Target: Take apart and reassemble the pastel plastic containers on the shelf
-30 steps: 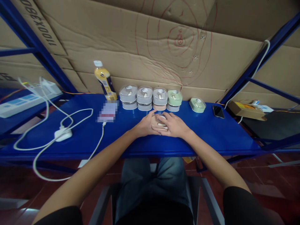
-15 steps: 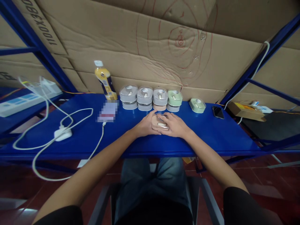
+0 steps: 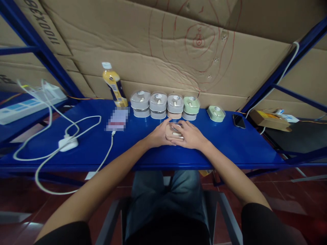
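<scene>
Between my hands, on the blue table (image 3: 163, 158), is a small peach-coloured box with a clear lid (image 3: 174, 133). A pale oblong piece shows on its top. My left hand (image 3: 158, 134) curls round the box's left side. From the right, my right hand (image 3: 191, 135) grips it, with fingers lying across the lid. Just behind stand stacked boxes of the same kind: two grey stacks (image 3: 140, 100), a grey box on a peach one (image 3: 175, 103), and a green box (image 3: 191, 104) on a grey one. A single green box (image 3: 216, 113) sits apart to the right.
A yellow drink bottle (image 3: 114, 85) stands at the back left, with a blurred-out flat item (image 3: 117, 118) before it. White cables run from a charger (image 3: 68, 144) on the left. A dark phone (image 3: 238, 120) and an open carton (image 3: 270, 119) lie right. Cardboard (image 3: 114, 41) backs the table.
The view has shifted slightly. Both hands stay round the peach box, and the fingers of my right hand have moved only a little on its lid.
</scene>
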`<state>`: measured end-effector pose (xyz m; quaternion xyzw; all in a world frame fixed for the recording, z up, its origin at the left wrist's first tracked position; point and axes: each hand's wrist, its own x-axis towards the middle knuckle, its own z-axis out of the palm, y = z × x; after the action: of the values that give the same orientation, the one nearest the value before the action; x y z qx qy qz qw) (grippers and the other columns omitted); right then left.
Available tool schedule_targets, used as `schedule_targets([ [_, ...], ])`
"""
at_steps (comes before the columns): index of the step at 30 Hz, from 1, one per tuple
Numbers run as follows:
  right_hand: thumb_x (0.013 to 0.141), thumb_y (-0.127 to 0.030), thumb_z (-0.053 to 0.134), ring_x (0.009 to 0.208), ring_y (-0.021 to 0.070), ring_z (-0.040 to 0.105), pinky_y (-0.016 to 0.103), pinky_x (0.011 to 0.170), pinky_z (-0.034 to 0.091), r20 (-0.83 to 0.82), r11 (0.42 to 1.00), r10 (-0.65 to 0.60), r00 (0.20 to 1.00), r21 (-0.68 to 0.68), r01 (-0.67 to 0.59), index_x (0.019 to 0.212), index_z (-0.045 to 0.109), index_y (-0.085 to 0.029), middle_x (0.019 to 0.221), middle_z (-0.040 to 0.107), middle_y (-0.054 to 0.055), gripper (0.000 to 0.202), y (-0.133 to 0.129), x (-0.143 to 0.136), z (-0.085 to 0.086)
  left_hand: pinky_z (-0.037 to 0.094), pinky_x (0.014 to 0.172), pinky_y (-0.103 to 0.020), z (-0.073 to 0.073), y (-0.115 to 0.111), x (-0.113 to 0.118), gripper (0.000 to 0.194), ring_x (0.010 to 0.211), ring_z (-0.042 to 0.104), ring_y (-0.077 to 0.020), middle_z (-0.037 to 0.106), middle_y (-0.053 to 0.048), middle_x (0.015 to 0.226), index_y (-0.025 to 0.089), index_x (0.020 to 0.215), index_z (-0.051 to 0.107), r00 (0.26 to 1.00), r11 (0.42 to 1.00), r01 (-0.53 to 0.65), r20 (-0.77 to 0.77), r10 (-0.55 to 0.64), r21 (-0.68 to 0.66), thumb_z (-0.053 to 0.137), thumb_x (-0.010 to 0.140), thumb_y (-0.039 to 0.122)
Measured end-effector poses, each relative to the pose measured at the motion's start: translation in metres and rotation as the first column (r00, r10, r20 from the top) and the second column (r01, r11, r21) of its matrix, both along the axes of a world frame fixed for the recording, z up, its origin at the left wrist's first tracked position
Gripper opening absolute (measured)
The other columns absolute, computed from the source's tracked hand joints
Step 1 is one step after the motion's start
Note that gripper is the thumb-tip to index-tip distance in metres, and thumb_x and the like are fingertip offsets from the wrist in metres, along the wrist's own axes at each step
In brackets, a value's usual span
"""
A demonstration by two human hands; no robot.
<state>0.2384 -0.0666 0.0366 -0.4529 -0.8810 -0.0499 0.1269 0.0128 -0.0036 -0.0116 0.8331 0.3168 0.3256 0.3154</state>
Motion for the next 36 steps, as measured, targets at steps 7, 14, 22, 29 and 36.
schedule_targets([
  [7,0.091,-0.06,0.075,0.141,0.0405,0.049,0.059,0.117,0.047,-0.121,0.994,0.095,0.988,-0.038,-0.101,0.161,0.045,-0.018,0.155,0.05,0.022,0.087,0.002,0.012,-0.007,0.039,0.125,-0.06,0.005,-0.004,0.001,0.125,0.15,0.049,-0.0435,0.049,-0.02,0.162,0.022,0.163,0.034,0.999,1.0,-0.019,-0.048,0.019,0.003,0.099,0.06,0.052],
  [14,0.094,-0.062,0.071,0.159,0.0392,0.033,0.064,0.124,0.038,-0.252,0.977,0.183,0.95,-0.06,-0.204,0.166,0.038,-0.023,0.168,0.037,0.021,0.087,0.004,0.034,-0.024,0.04,0.127,-0.054,0.01,-0.004,-0.002,0.105,0.146,0.053,-0.0376,0.057,-0.013,0.155,0.025,0.158,0.048,0.995,0.996,0.06,-0.085,-0.055,0.058,0.095,0.068,0.052],
  [22,0.097,-0.063,0.065,0.143,0.0426,0.049,0.061,0.112,0.052,-0.167,0.998,-0.047,0.985,-0.042,0.041,0.164,0.04,-0.023,0.158,0.044,0.022,0.082,-0.022,0.045,-0.02,0.042,0.125,-0.052,0.01,-0.006,-0.002,0.08,0.144,0.055,-0.0338,0.058,-0.013,0.155,0.024,0.156,0.049,0.996,0.995,0.035,-0.084,-0.027,0.097,0.078,0.088,0.053],
  [29,0.097,-0.053,0.06,0.114,0.0443,0.064,0.054,0.09,0.056,-0.022,0.733,-0.679,0.734,0.035,0.679,0.155,0.04,-0.011,0.138,0.055,0.03,0.074,-0.056,0.079,-0.014,0.053,0.113,-0.053,0.005,-0.002,0.0,0.049,0.122,0.068,-0.0316,0.068,-0.011,0.137,0.023,0.136,0.063,0.989,0.99,-0.025,-0.143,0.045,0.138,0.066,0.094,0.047],
  [36,0.103,-0.048,0.059,0.106,0.0399,0.071,0.043,0.083,0.055,0.017,0.633,-0.774,0.633,-0.004,0.774,0.143,0.047,-0.004,0.127,0.063,0.03,0.06,0.002,0.092,-0.007,0.051,0.117,-0.054,0.008,-0.002,0.0,0.043,0.129,0.065,-0.0336,0.068,-0.013,0.135,0.022,0.127,0.066,0.986,0.991,-0.021,-0.161,0.043,0.135,0.064,0.093,0.048],
])
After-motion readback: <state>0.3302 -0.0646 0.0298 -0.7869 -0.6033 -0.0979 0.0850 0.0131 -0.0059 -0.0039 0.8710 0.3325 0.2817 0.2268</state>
